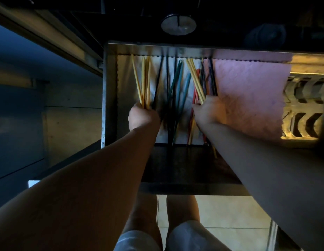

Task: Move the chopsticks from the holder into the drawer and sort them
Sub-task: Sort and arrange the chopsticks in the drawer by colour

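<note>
The metal drawer is pulled out below me, lined with a white cloth. My left hand is closed around a bundle of yellow chopsticks at the drawer's left side. My right hand grips another few yellow chopsticks near the middle. Between the hands lie teal chopsticks and dark ones. Red chopsticks and more dark ones sit under and beside my right hand. The round chopstick holder stands on the counter behind the drawer, with one dark stick in it.
A pink cloth covers the right half of the drawer. A metal rack with cut-out slots lies at the far right. The dark drawer front is nearest me, with my knees and a tiled floor below.
</note>
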The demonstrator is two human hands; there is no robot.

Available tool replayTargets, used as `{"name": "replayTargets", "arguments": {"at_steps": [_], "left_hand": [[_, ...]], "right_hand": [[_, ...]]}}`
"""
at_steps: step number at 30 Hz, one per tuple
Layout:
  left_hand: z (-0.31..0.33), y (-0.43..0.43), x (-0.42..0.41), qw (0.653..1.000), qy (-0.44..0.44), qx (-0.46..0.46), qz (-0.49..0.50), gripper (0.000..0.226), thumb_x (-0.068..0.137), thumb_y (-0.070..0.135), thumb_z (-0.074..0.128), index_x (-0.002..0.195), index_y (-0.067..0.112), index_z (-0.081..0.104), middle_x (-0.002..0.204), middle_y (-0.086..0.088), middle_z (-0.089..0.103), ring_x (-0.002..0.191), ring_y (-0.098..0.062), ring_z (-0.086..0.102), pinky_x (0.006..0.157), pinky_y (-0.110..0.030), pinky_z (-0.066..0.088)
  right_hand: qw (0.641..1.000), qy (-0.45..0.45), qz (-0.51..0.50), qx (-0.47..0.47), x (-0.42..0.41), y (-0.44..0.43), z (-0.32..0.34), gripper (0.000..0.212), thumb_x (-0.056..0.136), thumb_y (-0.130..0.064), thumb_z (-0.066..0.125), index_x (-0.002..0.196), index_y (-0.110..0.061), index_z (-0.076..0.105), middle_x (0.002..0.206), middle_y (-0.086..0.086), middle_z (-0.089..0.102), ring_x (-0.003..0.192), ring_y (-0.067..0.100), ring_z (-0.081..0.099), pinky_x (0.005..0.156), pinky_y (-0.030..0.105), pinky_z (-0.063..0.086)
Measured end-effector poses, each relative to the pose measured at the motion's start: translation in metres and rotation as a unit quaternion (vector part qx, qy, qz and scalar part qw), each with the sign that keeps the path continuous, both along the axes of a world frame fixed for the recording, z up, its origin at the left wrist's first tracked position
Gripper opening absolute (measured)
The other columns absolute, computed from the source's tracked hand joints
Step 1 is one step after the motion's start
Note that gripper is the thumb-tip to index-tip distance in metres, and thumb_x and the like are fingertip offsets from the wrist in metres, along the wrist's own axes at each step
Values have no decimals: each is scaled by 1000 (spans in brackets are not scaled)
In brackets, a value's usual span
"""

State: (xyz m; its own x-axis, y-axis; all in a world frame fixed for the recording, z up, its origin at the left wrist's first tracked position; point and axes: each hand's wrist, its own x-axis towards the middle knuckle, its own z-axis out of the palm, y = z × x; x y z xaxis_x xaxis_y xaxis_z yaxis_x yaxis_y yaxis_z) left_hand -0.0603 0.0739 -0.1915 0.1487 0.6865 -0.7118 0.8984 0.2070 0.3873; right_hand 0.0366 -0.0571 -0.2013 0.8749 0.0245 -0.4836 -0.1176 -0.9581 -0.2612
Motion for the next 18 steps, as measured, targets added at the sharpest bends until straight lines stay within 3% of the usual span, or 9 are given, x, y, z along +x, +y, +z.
{"name": "replayTargets", "arguments": {"at_steps": [3,6,12,18], "left_hand": [[0,3,2,1000,11,-12,1,26,84,18,56,108,15,66,95,-10,69,87,-31,68,81,-45,58],[-1,3,3,999,21,-30,-2,28,88,15,55,114,9,63,108,-15,68,100,-33,66,88,-46,55],[-5,2,3,999,20,-27,-14,27,87,16,55,111,9,64,106,-15,69,99,-34,66,88,-47,54],[-11,0,-2,998,-16,-51,17,26,81,17,59,105,12,67,81,-7,67,78,-30,69,60,-29,52]], "right_hand": [[1000,-7,7,-20,-1,3,1,29,82,-32,65,98,-7,66,98,16,70,94,36,66,72,34,48],[1000,-16,4,-25,-2,2,1,25,82,-29,65,97,-8,65,99,16,69,94,36,66,70,32,45],[999,-15,12,-28,0,-2,1,25,83,-28,63,97,-8,65,99,17,69,95,38,65,69,32,43],[999,-4,24,-33,2,-4,4,28,85,-29,61,100,-6,66,103,19,68,99,39,64,78,39,51]]}}
